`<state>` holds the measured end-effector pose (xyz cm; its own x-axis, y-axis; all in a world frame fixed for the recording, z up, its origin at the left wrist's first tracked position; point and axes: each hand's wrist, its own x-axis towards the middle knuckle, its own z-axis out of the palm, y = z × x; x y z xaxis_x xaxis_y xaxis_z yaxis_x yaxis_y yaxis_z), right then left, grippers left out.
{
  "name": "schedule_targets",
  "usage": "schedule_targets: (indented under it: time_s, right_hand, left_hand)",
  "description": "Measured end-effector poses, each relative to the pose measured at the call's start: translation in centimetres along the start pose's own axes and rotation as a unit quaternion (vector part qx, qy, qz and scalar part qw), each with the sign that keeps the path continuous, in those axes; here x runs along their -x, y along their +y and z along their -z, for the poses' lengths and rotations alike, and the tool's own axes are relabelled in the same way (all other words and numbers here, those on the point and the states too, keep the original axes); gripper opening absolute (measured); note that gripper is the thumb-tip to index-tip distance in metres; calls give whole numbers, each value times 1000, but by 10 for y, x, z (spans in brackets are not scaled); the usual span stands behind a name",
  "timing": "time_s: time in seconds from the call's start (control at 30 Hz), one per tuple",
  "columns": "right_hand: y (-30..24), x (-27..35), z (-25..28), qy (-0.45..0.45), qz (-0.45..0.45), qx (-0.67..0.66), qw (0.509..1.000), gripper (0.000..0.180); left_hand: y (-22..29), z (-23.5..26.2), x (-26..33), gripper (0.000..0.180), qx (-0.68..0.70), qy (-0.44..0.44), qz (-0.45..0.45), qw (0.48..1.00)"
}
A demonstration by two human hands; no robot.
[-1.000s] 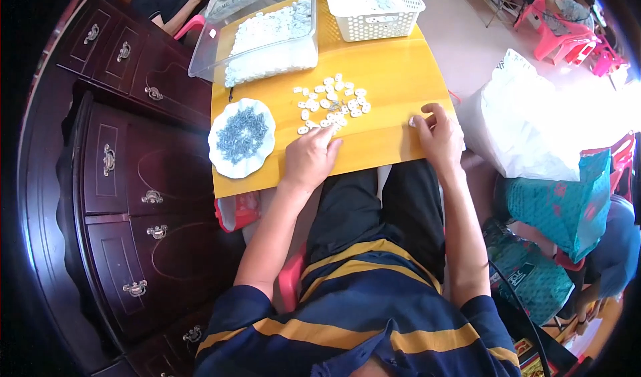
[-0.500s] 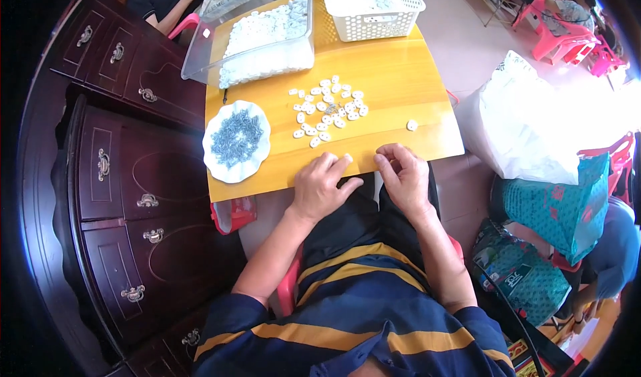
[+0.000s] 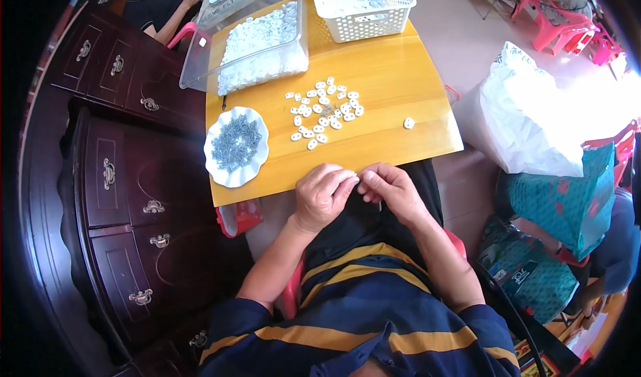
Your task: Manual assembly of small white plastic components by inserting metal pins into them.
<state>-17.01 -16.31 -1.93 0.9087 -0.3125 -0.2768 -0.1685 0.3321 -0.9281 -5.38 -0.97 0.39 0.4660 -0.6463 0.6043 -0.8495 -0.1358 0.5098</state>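
My left hand (image 3: 324,195) is at the table's near edge, thumb and index finger pinched on a small white plastic piece that barely shows at the fingertips. My right hand (image 3: 395,193) meets it there, fingers curled and thumb pressed in; whatever it grips is too small or hidden. Beyond the hands lies a loose group of white two-holed plastic pieces (image 3: 321,138), with a few small grey metal bits (image 3: 328,111) among them. One white piece (image 3: 408,123) lies apart to the right. On the left, a scalloped white dish (image 3: 263,158) holds many small grey metal parts (image 3: 235,143).
A clear plastic bin (image 3: 195,76) heaped with white pieces and a white perforated basket (image 3: 394,22) stand at the table's far side. Dark wooden drawers (image 3: 110,133) line the left. A large white sack (image 3: 521,123) and teal bags (image 3: 554,203) crowd the right. Other people sit nearby.
My hands have come together from a small gap, and my left thumb has closed against the index finger. The view has shifted slightly; the pieces on the table look unmoved.
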Motion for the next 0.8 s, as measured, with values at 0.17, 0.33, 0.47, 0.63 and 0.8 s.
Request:
schedule_targets:
  time_s: [0.17, 0.33, 0.47, 0.63, 0.8]
  right_hand:
    - [4, 7, 6, -98, -90, -205, 970, 35]
    - [13, 6, 18, -95, -77, -220, 968, 32]
    - [13, 7, 22, -94, -54, -225, 968, 28]
    - [4, 10, 22, -74, -43, -190, 978, 22]
    - [16, 9, 17, -80, -13, -172, 982, 22]
  left_hand:
    - [15, -6, -12, 13, 20, -21, -25, 999]
    - [22, -13, -14, 14, 31, -65, -31, 997]
    - [27, -12, -18, 9, 133, -101, 64, 984]
    - [1, -6, -42, 8, 131, -56, 192, 971]
    - [-64, 3, -73, 9, 8, -76, 204, 976]
